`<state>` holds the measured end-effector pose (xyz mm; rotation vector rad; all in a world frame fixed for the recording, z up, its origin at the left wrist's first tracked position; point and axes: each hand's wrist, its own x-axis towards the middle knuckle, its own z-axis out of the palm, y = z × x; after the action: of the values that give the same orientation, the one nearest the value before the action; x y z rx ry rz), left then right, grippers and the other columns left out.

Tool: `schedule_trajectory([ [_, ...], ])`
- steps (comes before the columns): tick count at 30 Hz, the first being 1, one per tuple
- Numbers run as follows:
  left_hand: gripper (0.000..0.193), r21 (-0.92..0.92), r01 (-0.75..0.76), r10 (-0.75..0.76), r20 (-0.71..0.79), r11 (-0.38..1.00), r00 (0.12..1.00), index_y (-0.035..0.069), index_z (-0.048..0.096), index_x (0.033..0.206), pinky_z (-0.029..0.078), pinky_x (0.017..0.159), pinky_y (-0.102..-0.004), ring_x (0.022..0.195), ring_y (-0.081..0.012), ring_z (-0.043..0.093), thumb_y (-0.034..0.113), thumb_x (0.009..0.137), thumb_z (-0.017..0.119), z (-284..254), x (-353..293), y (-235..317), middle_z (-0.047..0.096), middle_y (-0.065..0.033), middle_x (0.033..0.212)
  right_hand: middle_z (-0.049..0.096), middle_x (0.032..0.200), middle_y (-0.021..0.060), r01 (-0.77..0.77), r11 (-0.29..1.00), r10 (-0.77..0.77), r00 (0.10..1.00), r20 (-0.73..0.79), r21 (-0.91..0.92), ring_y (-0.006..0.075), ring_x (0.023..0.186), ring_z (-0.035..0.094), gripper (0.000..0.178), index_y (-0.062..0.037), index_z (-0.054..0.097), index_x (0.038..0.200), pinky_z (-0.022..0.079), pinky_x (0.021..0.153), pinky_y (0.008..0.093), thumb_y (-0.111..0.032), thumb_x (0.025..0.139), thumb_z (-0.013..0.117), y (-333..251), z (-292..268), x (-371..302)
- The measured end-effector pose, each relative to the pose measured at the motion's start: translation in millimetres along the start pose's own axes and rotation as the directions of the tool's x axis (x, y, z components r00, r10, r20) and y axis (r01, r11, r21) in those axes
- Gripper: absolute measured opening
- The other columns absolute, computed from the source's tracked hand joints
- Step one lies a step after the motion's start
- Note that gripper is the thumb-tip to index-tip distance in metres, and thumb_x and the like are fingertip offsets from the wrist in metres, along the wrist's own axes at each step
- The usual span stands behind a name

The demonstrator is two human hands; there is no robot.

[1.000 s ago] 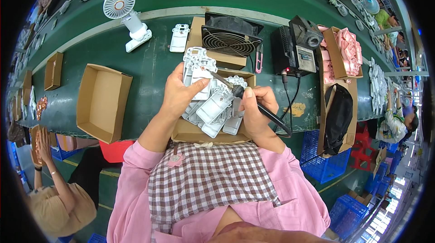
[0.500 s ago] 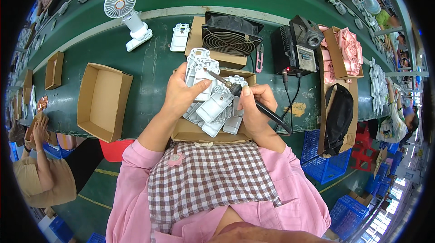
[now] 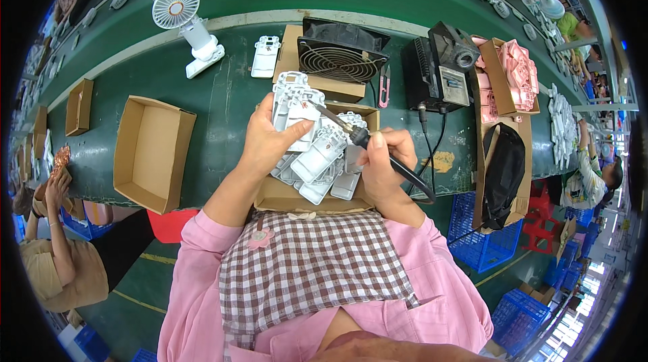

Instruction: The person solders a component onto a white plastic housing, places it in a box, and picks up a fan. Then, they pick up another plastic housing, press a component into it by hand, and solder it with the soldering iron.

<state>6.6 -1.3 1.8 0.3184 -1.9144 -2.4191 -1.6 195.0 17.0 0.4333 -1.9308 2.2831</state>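
My left hand (image 3: 268,134) is closed round white plastic housings (image 3: 291,95), holding them up above a cardboard box (image 3: 307,201). In my right hand (image 3: 389,165) is a soldering iron (image 3: 361,136), gripped like a pen. Its metal tip points left and reaches the upper housing near a small reddish-brown part (image 3: 305,104); whether it touches cannot be made out. More white housings (image 3: 317,159) lie heaped in the box below both hands. The iron's black cable bends away to the right of my hand.
Behind the box stands a black fan (image 3: 341,51); to its right are pink-handled tweezers (image 3: 384,85) and a black soldering station (image 3: 439,78). A white handheld fan (image 3: 189,21), an open cardboard box (image 3: 154,153) and pink parts (image 3: 518,75) sit around. A co-worker (image 3: 64,261) is at far left.
The soldering iron and my right hand have shifted very slightly. My left hand keeps its hold on the housings. At far left, the co-worker's hands have lifted a little.
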Motion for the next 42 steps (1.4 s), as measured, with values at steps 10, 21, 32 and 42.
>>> schedule_trajectory([
  [10, 0.027, -0.072, -0.09, 0.085, -0.07, 0.993, 0.994, 0.0, 0.049, 0.114, 0.049, 0.058, -0.0211, 0.073, -0.0068, 0.058, 0.006, 0.089, 0.054, -0.6, -6.0, 2.5, 0.062, -0.0048, 0.091, 0.056, 0.072, 0.0075, 0.046, 0.998, -0.047, 0.998, 0.031, 0.035, 0.0081, 0.058, 0.053, 0.012, -0.0029, 0.048, 0.089, 0.045, 0.054, 0.0222, -0.009, 0.09, 0.058, 2.7, -2.3, -4.2],
  [21, 0.021, -0.008, -0.088, 0.086, -0.13, 0.996, 0.988, -0.001, 0.054, 0.107, 0.051, 0.052, -0.0229, 0.072, -0.0065, 0.059, 0.003, 0.086, 0.056, 4.9, -5.8, 2.9, 0.063, -0.0038, 0.092, 0.055, 0.067, 0.0056, -0.002, 0.989, 0.016, 0.995, 0.097, -0.149, 0.007, 0.053, 0.05, 0.012, -0.0019, 0.048, 0.083, 0.042, 0.048, 0.0203, -0.005, 0.09, 0.057, 5.5, 1.8, 0.5],
  [32, 0.021, 0.056, -0.07, 0.079, -0.165, 0.996, 0.983, -0.001, 0.056, 0.105, 0.05, 0.061, -0.023, 0.074, -0.0065, 0.059, 0.003, 0.085, 0.058, 3.7, -3.8, 1.7, 0.064, -0.0034, 0.091, 0.057, 0.068, 0.0058, -0.045, 0.985, 0.058, 0.996, 0.074, -0.168, 0.006, 0.052, 0.051, 0.011, -0.0009, 0.049, 0.081, 0.042, 0.048, 0.0198, -0.002, 0.088, 0.057, 1.7, 5.5, 1.4],
  [42, 0.02, 0.011, -0.024, 0.025, -0.137, 1.0, 0.99, -0.001, 0.056, 0.105, 0.049, 0.062, -0.0227, 0.072, -0.0059, 0.058, 0.002, 0.085, 0.057, 3.8, -6.2, 5.0, 0.064, -0.0042, 0.089, 0.057, 0.066, 0.0053, -0.047, 0.99, 0.052, 0.998, 0.041, -0.131, 0.006, 0.051, 0.051, 0.013, -0.0013, 0.049, 0.08, 0.041, 0.046, 0.0194, -0.005, 0.089, 0.058, 0.5, 6.9, 1.3],
])
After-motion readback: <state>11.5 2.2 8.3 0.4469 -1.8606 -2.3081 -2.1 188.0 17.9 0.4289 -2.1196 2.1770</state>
